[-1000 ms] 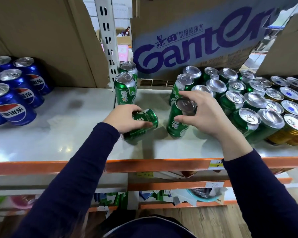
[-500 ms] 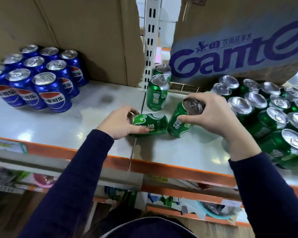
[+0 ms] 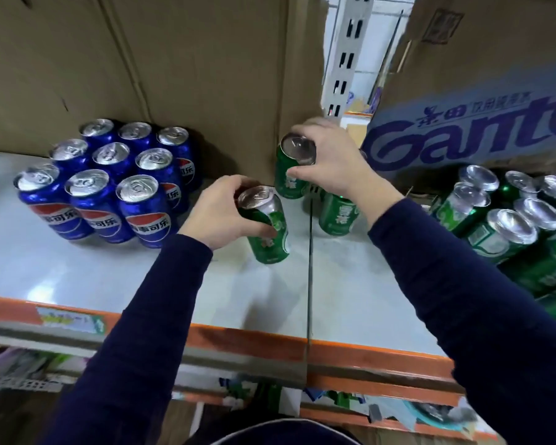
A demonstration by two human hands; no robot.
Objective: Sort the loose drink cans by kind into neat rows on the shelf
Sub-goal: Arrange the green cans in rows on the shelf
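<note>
Obs.: both hands occupied, one green can each. The left hand [image 3: 217,210] has its grip closed round the upper body of a green can [image 3: 268,248], fingers wrapped in from the left. This can is near upright, leaning a little, with its base at or just above the shelf [image 3: 77,271]; contact cannot be told. The right hand [image 3: 333,159] grips a second green can [image 3: 286,184] from above, fingertips curled over the rim and thumb on the near side. This one is farther back, close to the plain cardboard box [image 3: 206,65] and just left of the seam [image 3: 309,277] between the two shelf panels. A third green can [image 3: 337,216] stands upright just right of that seam, partly hidden by the right wrist. Judgement: the top-down hold leaves the can's sides free, so it can be set tight against a neighbour; the side hold on the front can suits righting it and sliding it into line. The blue cans [image 3: 109,181] sit at left in a tight three-by-three block, labels to the front, apparently finished. A loose crowd of green cans [image 3: 511,220] lies at right below the printed water carton [image 3: 463,130]. Likely step: starting a green row in the gap between block and crowd, back place first. Risk: the leaning front can may tip against the blue block nearby.
</note>
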